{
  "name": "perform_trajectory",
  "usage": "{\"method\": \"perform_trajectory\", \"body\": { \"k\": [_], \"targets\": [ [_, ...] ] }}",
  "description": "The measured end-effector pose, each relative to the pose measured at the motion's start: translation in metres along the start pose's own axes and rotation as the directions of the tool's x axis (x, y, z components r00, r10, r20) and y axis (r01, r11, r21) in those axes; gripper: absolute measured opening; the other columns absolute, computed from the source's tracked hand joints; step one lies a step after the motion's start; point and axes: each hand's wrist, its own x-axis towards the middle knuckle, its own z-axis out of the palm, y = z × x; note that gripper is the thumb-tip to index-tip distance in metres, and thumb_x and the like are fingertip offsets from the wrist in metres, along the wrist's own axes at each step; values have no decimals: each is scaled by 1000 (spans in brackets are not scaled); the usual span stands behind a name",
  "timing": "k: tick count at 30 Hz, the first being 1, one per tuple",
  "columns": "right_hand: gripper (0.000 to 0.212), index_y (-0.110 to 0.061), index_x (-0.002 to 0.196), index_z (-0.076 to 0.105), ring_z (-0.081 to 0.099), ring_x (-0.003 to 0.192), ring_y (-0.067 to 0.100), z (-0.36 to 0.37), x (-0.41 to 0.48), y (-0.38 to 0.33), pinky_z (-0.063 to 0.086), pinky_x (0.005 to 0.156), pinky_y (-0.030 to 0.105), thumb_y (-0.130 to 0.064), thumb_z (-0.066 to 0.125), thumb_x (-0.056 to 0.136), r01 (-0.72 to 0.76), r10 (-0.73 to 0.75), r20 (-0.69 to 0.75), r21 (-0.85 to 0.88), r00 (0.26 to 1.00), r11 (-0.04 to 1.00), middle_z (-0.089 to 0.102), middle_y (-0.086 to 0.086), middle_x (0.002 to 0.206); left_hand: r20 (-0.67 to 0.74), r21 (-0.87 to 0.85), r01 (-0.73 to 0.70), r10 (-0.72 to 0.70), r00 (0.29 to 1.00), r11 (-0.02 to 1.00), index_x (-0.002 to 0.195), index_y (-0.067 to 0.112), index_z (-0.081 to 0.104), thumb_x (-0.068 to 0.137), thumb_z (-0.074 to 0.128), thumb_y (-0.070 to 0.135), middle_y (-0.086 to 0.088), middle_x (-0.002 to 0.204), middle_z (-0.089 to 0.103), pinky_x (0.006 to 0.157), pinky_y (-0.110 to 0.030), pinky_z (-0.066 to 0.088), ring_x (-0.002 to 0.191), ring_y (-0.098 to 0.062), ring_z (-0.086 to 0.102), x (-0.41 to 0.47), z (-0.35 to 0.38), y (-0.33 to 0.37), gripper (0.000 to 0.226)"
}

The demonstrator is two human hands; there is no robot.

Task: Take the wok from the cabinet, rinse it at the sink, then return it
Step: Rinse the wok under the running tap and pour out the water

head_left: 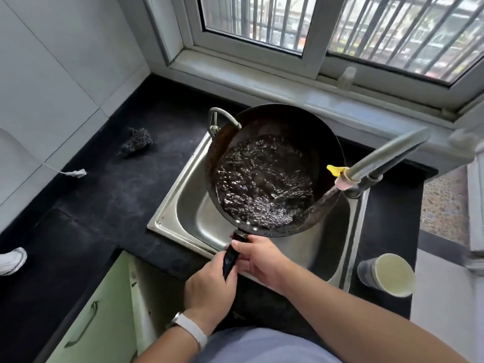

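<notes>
A dark round wok (293,132) hangs over the steel sink (183,213), partly filled with rippling water. A stream runs into it from the tap (387,158) on the right, which has a yellow tip. The wok has a metal loop handle at its far left rim and a long black handle pointing toward me. My left hand (209,284) grips the lower end of that handle. My right hand (259,258) grips it higher up, close to the wok's rim. Below the counter, the green cabinet door (104,310) stands open.
A black countertop (104,192) surrounds the sink. On it lie a dark scouring pad (137,142) at the left, a small white plug on a cord (76,173), and a paper cup (387,273) at the right. A window sill runs behind the sink.
</notes>
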Motion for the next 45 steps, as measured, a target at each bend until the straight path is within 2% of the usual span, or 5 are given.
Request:
{"method": "perform_trajectory", "body": {
  "k": [9, 22, 28, 38, 45],
  "targets": [
    [21, -7, 116, 57, 66, 83, 23, 10, 12, 2, 55, 66, 31, -3, 55, 95, -24, 19, 91, 47, 996, 999, 69, 6, 92, -9, 170, -40, 42, 999, 985, 104, 19, 72, 68, 85, 27, 1, 68, 71, 40, -35, 48, 55, -27, 67, 5, -11, -12, 40],
    [15, -13, 107, 59, 69, 73, 17, 31, 11, 12, 55, 65, 28, -5, 54, 96, -82, 55, 159, 166, 986, 983, 72, 4, 87, 61, 324, -101, 86, 994, 941, 97, 20, 71, 67, 85, 31, -2, 60, 66, 39, -35, 48, 51, -30, 65, 7, -42, -27, 35],
    [7, -11, 95, 63, 65, 69, 19, 30, 8, 26, 56, 59, 27, -6, 57, 95, -86, 78, 67, 130, 995, 988, 70, 9, 84, 119, 152, 26, -45, 992, 988, 119, 30, 59, 90, 56, 46, -3, 102, 73, 78, -38, 50, 100, -28, 66, 3, -48, -20, 33],
    [4, -8, 90, 58, 67, 67, 20, 25, -9, 56, 58, 59, 28, -8, 61, 94, -126, 129, -82, 48, 988, 991, 67, 12, 84, 312, -19, 198, -183, 932, 980, 85, 22, 60, 81, 60, 48, 3, 75, 67, 68, -38, 53, 77, -24, 63, -19, -42, -27, 27],
    [7, -5, 94, 61, 69, 65, 18, 26, -13, 53, 58, 60, 28, -12, 63, 93, -79, 81, -95, 27, 992, 997, 67, 15, 90, 375, -72, 229, -186, 908, 971, 80, 22, 66, 75, 67, 42, 2, 67, 66, 63, -35, 52, 71, -21, 64, -6, -47, -26, 21]
  ]
}}
